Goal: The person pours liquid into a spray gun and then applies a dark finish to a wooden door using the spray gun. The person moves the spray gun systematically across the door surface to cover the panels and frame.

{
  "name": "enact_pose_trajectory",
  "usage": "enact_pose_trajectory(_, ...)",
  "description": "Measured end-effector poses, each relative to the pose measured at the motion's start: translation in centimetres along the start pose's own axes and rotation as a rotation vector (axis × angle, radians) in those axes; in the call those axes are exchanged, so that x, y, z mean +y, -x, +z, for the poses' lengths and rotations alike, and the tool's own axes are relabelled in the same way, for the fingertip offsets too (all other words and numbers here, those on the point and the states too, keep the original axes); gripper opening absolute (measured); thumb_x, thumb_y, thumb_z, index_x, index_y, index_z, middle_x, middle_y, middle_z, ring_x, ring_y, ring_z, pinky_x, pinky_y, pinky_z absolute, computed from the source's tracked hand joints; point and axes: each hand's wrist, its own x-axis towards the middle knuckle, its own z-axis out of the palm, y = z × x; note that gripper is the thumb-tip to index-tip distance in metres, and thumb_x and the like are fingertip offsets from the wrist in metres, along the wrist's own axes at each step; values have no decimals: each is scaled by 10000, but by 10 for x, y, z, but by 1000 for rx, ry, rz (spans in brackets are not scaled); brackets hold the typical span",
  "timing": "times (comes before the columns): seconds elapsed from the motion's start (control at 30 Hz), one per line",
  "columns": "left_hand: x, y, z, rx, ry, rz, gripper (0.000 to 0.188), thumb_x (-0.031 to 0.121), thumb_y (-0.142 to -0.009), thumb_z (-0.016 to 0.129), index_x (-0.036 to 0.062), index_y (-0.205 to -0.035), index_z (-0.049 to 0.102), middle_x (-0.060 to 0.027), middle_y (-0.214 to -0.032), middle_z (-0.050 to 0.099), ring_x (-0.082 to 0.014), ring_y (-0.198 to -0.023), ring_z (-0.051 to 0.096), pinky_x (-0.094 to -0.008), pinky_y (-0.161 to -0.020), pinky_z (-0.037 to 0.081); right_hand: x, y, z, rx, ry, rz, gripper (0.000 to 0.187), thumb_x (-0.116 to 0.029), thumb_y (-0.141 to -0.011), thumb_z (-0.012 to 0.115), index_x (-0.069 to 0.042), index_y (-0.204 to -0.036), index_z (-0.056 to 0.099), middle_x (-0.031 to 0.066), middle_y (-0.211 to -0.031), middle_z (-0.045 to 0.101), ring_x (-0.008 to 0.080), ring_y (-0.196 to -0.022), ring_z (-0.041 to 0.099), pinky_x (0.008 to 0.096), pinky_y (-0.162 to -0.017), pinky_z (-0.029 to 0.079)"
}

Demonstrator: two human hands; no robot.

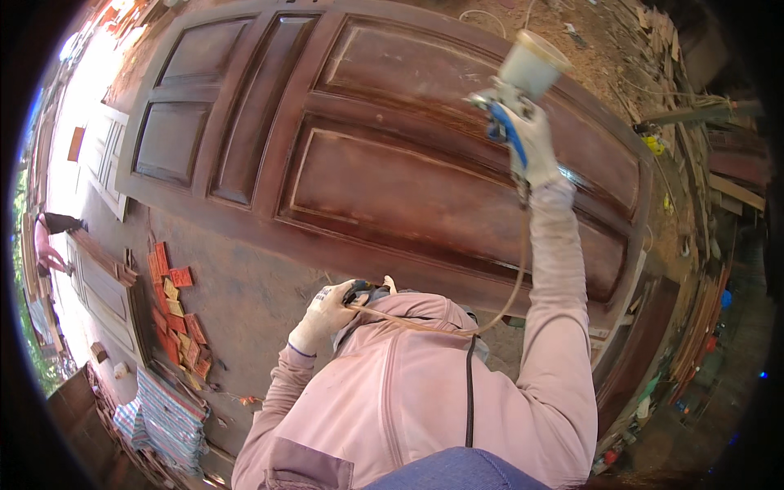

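Observation:
A brown panelled wooden door (400, 151) lies in front of me, its surface glossy in places and dull in others. My right hand (535, 143), in a white glove, is wrapped round a spray gun (508, 131) with a blue part and a pale cup (535, 64) on top. The gun is over the door's right half, nozzle to the left. A thin tan air hose (516, 286) hangs from its grip and loops across my front to my left hand (327, 310). That hand, also gloved, is closed on the hose near my waist, beside a dark object I cannot make out.
Several red and yellow pieces (175, 306) lie on the floor at left. A striped sheet (163, 420) is near the lower left, with other door panels (106, 298) above it. Wood planks (694, 327) line the right side. Another person (53, 245) is at far left.

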Motion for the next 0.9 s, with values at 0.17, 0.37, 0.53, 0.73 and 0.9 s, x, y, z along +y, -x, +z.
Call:
enact_pose_trajectory(0.17, 37, -19, 18, -27, -66, 71, 288, 216, -927, 666, 25, -1142, 670, -175, -1010, 721, -338, -927, 694, -390, -813, 536, -21, 52, -57, 40, 180, 8, 392, -149, -952, 656, -52, -1329, 604, 7, -985, 708, 45, -691, 592, 212, -601, 517)
enact_pose_trajectory(0.37, 8, -24, 34, -51, -50, 79, 265, 288, -939, 642, 82, -1101, 681, -165, -964, 713, -348, -898, 683, -404, -774, 531, -31, 14, 1, -137, 237, -28, 386, -149, -953, 651, -56, -1325, 606, 14, -1029, 711, 57, -729, 615, 231, -619, 545)
enact_pose_trajectory(0.53, -16, -15, 20, -83, -53, -72, 330, 330, -934, 632, 77, -1142, 665, -186, -1001, 704, -366, -952, 670, -425, -804, 523, -51, -51, 117, -411, 287, -119, 358, -183, -894, 712, -26, -1212, 665, 54, -932, 717, 84, -681, 630, 244, -599, 537)
enact_pose_trajectory(0.73, -23, -19, -16, -138, 33, -103, 358, 372, -938, 591, 107, -1173, 643, -190, -1036, 702, -367, -994, 660, -452, -840, 519, -82, -124, 222, -413, 634, -66, 336, -204, -819, 731, -4, -1089, 710, 81, -852, 708, 85, -663, 648, 238, -573, 529)
enact_pose_trajectory(0.9, -34, -28, -42, -70, 135, -50, 337, 354, -941, 593, 114, -1172, 648, -174, -1044, 704, -361, -998, 661, -446, -844, 521, -87, -183, 241, -184, 1093, -428, 398, -324, -833, 674, -25, -1092, 710, 113, -896, 730, 220, -788, 704, 330, -730, 556)
